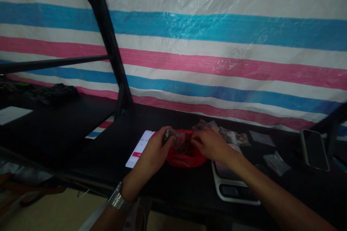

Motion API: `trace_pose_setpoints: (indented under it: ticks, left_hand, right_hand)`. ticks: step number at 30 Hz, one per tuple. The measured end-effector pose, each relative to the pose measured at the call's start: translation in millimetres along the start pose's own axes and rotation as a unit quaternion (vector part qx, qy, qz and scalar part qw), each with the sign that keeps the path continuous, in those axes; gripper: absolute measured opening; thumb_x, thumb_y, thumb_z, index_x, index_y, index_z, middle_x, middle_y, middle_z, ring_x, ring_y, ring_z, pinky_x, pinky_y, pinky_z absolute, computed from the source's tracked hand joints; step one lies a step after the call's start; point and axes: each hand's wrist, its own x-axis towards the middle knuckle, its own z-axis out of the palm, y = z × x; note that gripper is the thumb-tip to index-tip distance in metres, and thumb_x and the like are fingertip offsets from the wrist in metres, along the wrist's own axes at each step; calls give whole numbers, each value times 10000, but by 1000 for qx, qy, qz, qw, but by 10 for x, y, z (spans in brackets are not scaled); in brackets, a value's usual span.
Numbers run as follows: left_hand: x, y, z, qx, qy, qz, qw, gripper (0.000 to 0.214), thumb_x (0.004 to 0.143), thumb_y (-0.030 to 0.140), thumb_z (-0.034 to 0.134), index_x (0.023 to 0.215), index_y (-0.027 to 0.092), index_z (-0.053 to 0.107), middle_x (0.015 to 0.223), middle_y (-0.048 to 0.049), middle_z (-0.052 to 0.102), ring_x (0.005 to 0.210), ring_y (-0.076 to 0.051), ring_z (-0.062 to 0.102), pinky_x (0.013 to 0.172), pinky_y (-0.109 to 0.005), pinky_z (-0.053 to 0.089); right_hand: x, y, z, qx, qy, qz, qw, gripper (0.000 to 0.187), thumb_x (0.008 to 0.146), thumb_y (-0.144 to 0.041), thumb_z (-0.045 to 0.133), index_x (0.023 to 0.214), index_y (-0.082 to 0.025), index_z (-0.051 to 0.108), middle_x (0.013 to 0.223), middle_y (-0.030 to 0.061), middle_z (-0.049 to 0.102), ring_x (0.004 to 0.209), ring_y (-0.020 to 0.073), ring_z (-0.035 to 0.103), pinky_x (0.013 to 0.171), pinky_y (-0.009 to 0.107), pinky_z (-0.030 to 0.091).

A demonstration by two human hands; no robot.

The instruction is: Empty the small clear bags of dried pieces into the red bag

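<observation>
My left hand [159, 144], with a metal watch on its wrist, is closed on a small clear plastic bag [177, 137] that has dark contents at its bottom. The bag is over the left side of a red plastic bag [187, 161], which lies open with small dark pieces inside. My right hand [210, 142] reaches in at the red bag's right side, fingers bent down together; whether they hold any pieces is hidden. Just right of the red bag is a white kitchen scale [219, 189], partly under my right forearm.
Filled clear bags [234, 137] lie behind the scale. Flat clear bags [276, 162] and a dark phone [314, 149] are to the right. A lit phone [138, 151] sits left of the red bag. Behind the black table [108, 166] hangs a striped sheet [217, 61].
</observation>
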Motion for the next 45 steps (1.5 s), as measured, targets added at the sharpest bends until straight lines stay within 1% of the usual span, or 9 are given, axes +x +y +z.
trace_pose_setpoints:
  ticks: [4, 10, 13, 17, 21, 26, 31, 39, 45]
  left_hand:
    - [-24, 80, 87, 32, -24, 36, 999, 323, 1027, 341, 505, 1263, 220, 689, 1235, -101, 797, 1124, -273, 760, 980, -394, 574]
    - [2, 107, 212, 27, -63, 97, 993, 347, 1072, 284, 411, 1203, 242, 730, 1241, -75, 806, 1139, -243, 766, 962, -353, 593]
    - [36, 126, 276, 14, -62, 99, 993, 342, 1063, 292, 460, 1300, 236, 699, 1305, -75, 788, 1211, -239, 742, 1054, -368, 562]
    - [103, 149, 313, -20, -16, 44, 999, 381, 1027, 330, 557, 1386, 240, 647, 1208, -58, 819, 1121, -232, 775, 995, -354, 589]
    - [128, 100, 301, 25, -10, 0, 1000, 423, 1032, 355, 523, 1395, 171, 637, 1243, -146, 802, 1139, -290, 775, 976, -402, 592]
    - [80, 50, 325, 37, -83, 39, 995, 366, 1063, 336, 446, 1251, 210, 735, 1147, -125, 833, 1055, -286, 800, 922, -370, 590]
    - [83, 120, 305, 37, -79, 46, 995, 425, 1070, 324, 412, 1360, 212, 701, 1231, -124, 818, 1157, -295, 773, 1003, -393, 569]
    - [97, 186, 247, 6, -34, 53, 998, 372, 1047, 387, 479, 1118, 227, 807, 1186, -76, 833, 1144, -275, 768, 1037, -387, 571]
    - [99, 133, 247, 0, -37, 60, 998, 387, 1051, 396, 461, 1129, 252, 812, 1194, -62, 834, 1161, -268, 763, 1013, -380, 583]
  right_hand:
    - [-52, 43, -34, -87, -8, -30, 996, 207, 1027, -191, 595, 991, -217, 797, 1113, 98, 820, 1163, 312, 695, 1069, 470, 380]
    - [-43, 69, 4, -18, 31, -48, 998, 242, 992, -224, 685, 1225, -207, 747, 1227, 105, 801, 1200, 295, 702, 1077, 453, 427]
    - [-10, 62, 31, 20, 40, -62, 997, 212, 963, -152, 679, 1120, -233, 795, 1174, 78, 826, 1156, 273, 732, 1047, 407, 468]
    - [48, 86, 58, 95, 45, -11, 994, 207, 952, -126, 648, 979, -228, 826, 1048, 63, 851, 1006, 241, 778, 916, 329, 524]
    - [81, 146, 72, 124, 52, 20, 991, 216, 963, -143, 628, 948, -205, 834, 981, 53, 856, 899, 212, 783, 833, 293, 540]
    - [47, 146, 108, 128, 46, 25, 990, 277, 981, -144, 584, 981, -214, 851, 985, 62, 861, 908, 228, 794, 845, 303, 554]
    - [13, 94, 64, 110, 46, 29, 992, 306, 1006, -170, 556, 1081, -220, 848, 1097, 90, 853, 997, 252, 790, 892, 325, 552]
    - [-10, -8, -20, 44, 63, 36, 996, 285, 1021, -201, 557, 997, -227, 840, 1080, 72, 851, 1010, 242, 782, 850, 303, 513]
    - [-15, -80, -27, 13, 78, 18, 997, 267, 1017, -196, 572, 928, -217, 823, 1027, 76, 839, 972, 240, 766, 834, 303, 481]
